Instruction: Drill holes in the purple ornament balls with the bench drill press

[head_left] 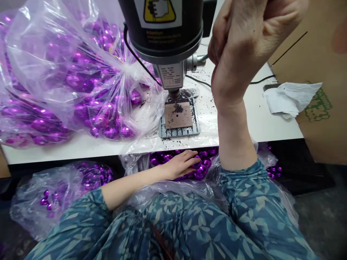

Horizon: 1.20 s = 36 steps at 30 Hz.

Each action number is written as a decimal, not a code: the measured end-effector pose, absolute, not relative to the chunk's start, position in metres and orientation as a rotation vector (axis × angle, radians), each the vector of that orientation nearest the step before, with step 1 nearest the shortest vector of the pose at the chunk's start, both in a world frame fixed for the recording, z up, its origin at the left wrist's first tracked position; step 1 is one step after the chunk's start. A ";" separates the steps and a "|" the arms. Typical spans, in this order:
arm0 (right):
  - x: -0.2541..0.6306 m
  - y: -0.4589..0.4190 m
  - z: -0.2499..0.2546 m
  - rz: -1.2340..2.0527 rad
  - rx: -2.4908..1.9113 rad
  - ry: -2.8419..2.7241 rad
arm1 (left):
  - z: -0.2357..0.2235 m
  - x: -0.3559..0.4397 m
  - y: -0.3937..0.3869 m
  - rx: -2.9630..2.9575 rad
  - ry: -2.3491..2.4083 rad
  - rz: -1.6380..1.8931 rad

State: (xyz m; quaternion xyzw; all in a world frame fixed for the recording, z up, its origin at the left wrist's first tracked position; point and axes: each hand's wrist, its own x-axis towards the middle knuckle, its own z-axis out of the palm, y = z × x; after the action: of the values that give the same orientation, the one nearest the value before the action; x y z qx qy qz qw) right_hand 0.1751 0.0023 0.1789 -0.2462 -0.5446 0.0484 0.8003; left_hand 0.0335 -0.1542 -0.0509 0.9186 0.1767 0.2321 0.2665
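My left hand [183, 165] lies with its fingers stretched out on a heap of shiny purple balls [202, 169] in a clear plastic bag in front of my body. My right hand [244, 50] is raised on the right, its fingers curled closed around the lever [202, 60] of a drill press; the far end of that lever is hidden behind the hand. The drill press [162, 39] has a dark body with a yellow warning label. Under its chuck [174, 94], a flat brown block [184, 121] with a small hole and dark shavings rests on the metal base [197, 130].
Large clear bags [62, 65] of purple faceted balls fill the left of the white table [260, 126]. Another bag [54, 195] sits below its edge. To the right are a crumpled white tissue [291, 97] and a cardboard box [322, 47]. A black cable runs behind my right wrist.
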 end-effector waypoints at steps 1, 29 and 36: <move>0.174 0.002 0.179 0.087 -0.527 -1.160 | -0.056 0.035 -0.158 2.508 0.464 0.575; 0.170 -0.001 0.177 0.096 -0.316 -1.043 | 0.013 -0.095 0.069 2.655 1.533 0.499; 0.168 -0.008 0.178 0.067 -0.439 -1.052 | 0.043 -0.082 0.006 2.567 1.169 0.832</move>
State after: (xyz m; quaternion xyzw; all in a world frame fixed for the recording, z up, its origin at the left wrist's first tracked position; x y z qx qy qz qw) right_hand 0.1675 -0.0081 0.1783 -0.2076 -0.4981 0.0316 0.8413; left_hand -0.0816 0.0057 0.0427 0.8685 0.3954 0.2816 0.1003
